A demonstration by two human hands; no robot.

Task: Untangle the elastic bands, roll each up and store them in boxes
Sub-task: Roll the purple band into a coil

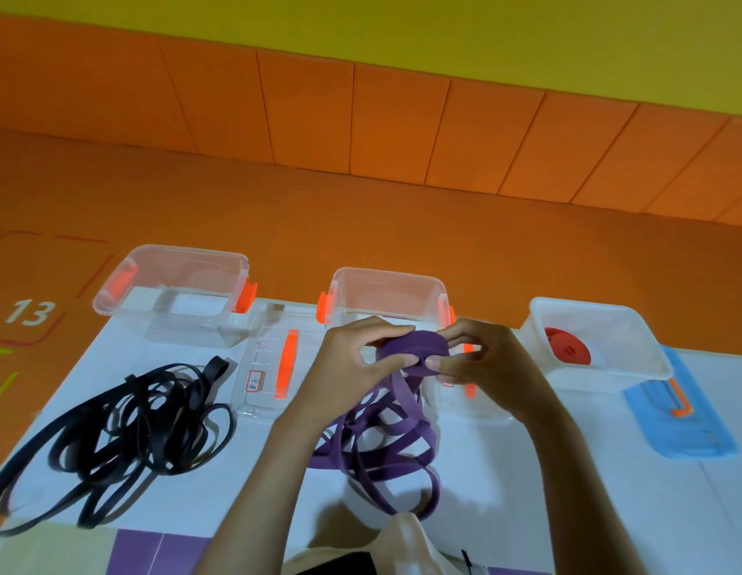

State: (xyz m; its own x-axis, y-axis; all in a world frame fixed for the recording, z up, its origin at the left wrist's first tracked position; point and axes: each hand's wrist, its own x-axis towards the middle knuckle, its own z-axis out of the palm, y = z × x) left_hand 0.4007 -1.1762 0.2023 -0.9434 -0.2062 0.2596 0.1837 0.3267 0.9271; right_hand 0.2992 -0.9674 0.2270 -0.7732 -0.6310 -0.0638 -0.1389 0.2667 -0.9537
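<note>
Purple band [414, 350] part-rolled, held between left hand [356, 363] and right hand [485, 359].

Both sets of fingers [381, 325] are curled narrow and pinch the small roll from either side, so neither hand is nearer. The unrolled length hangs from below the fingers, running back toward the person into a loose tangle on the table [526, 471]. The open middle box [388, 280] stands just beyond the fingers, and the black band [124, 421] lies well off to their left.
</note>
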